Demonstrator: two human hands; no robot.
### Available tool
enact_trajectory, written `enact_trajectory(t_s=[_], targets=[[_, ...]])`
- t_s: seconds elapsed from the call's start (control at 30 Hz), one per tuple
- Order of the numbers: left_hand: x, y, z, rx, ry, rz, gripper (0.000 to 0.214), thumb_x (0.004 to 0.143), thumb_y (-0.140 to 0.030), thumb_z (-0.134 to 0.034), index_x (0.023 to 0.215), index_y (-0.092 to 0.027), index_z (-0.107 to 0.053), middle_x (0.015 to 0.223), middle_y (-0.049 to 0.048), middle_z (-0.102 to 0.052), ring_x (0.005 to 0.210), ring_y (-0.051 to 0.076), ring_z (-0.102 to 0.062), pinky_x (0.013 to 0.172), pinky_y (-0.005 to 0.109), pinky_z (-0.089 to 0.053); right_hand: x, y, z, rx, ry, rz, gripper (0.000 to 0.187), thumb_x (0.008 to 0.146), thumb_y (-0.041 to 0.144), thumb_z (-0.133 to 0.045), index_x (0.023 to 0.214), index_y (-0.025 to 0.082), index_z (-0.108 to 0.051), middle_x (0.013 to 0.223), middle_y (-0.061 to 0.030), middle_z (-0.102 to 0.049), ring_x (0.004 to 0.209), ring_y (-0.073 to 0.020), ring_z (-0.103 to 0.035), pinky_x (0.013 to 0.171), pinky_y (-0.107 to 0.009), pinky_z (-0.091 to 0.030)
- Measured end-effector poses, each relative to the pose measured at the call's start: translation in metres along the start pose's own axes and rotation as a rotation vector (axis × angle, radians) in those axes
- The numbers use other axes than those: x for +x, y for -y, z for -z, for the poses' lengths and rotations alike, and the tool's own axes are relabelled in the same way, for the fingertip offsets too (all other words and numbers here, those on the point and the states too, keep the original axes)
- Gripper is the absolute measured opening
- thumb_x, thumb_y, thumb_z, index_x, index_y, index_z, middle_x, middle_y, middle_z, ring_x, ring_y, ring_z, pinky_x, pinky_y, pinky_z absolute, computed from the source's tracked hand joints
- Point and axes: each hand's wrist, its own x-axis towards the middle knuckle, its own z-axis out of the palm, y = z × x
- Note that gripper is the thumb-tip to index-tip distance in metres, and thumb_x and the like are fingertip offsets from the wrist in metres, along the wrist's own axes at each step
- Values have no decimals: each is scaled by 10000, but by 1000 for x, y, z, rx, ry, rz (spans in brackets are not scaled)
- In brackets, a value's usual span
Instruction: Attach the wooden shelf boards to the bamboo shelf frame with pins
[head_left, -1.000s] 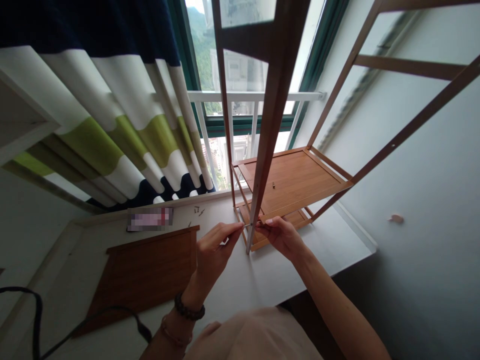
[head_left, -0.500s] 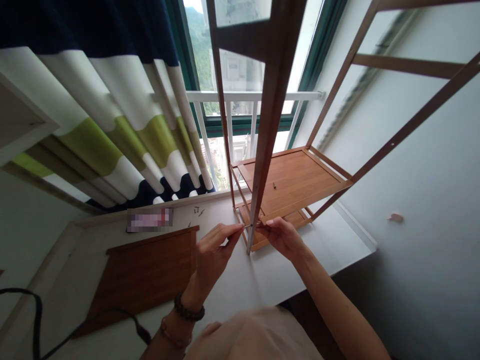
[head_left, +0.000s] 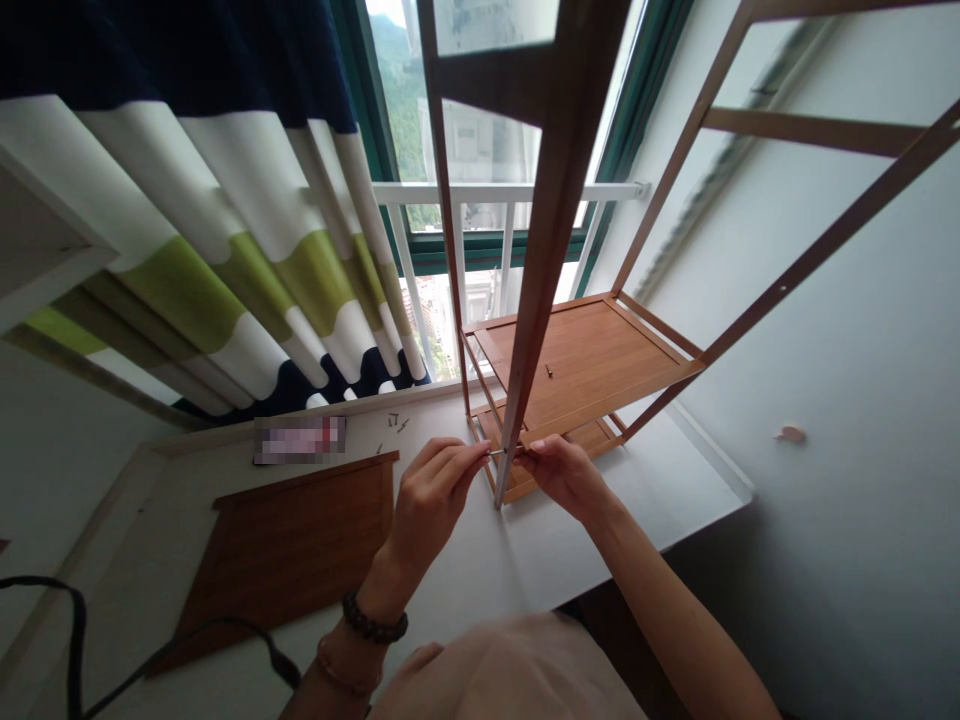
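A tall wooden shelf frame stands on the white table, with a brown shelf board fitted low in it. My left hand pinches a thin metal tool against the near upright post. My right hand is closed on the frame's lower corner, just right of that post. A small screw lies on the fitted shelf board.
A loose brown board lies flat on the table to the left, with several small screws beyond it. A black cable curls at the lower left. A striped curtain hangs by the window with its white railing.
My left hand has turned slightly, fingers curling higher over the tool. The right hand and the frame stay where they were.
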Motion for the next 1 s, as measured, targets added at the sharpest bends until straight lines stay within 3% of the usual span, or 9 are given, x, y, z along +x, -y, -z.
enact_trajectory(t_s=[0.13, 0.27, 0.5, 0.73, 1.0], targets=[[1, 1, 4, 57, 11, -29, 209, 774, -119, -572, 966, -195, -605, 853, 26, -649, 915, 165, -537, 806, 315, -467, 0, 0, 1, 16, 13, 0, 133, 654, 116, -602, 750, 148, -688, 821, -11, -667, 739, -115, -606, 734, -238, -492], [-1, 2, 2, 85, 15, -17, 182, 782, -122, -557, 947, -195, -578, 852, 32, -624, 882, 171, -521, 798, 328, -455, -1, 1, 1, 26, 25, -8, 135, 666, 112, -596, 760, 142, -689, 836, -13, -659, 748, -112, -600, 751, -239, -487], [-12, 2, -7, -9, 45, 165, 107, 856, -151, -410, 916, -173, -495, 814, 40, -529, 764, 145, -502, 701, 289, -431, -3, 3, 2, 3, 42, -15, 133, 683, 122, -592, 775, 128, -687, 877, -39, -655, 740, -115, -595, 671, -222, -479], [-13, -6, -10, -237, -18, 363, 121, 872, -211, -406, 903, -190, -521, 802, 4, -524, 711, 107, -504, 657, 228, -423, -5, 3, 1, -13, 38, -10, 147, 705, 129, -592, 817, 125, -687, 899, -44, -655, 746, -112, -593, 669, -216, -480], [-17, -1, -14, -259, -155, 340, 105, 814, -226, -521, 783, -185, -613, 885, 27, -493, 858, 139, -508, 769, 270, -428, -6, 3, -1, -5, 18, -22, 140, 686, 142, -620, 808, 128, -687, 885, -39, -658, 715, -99, -591, 660, -201, -486]])
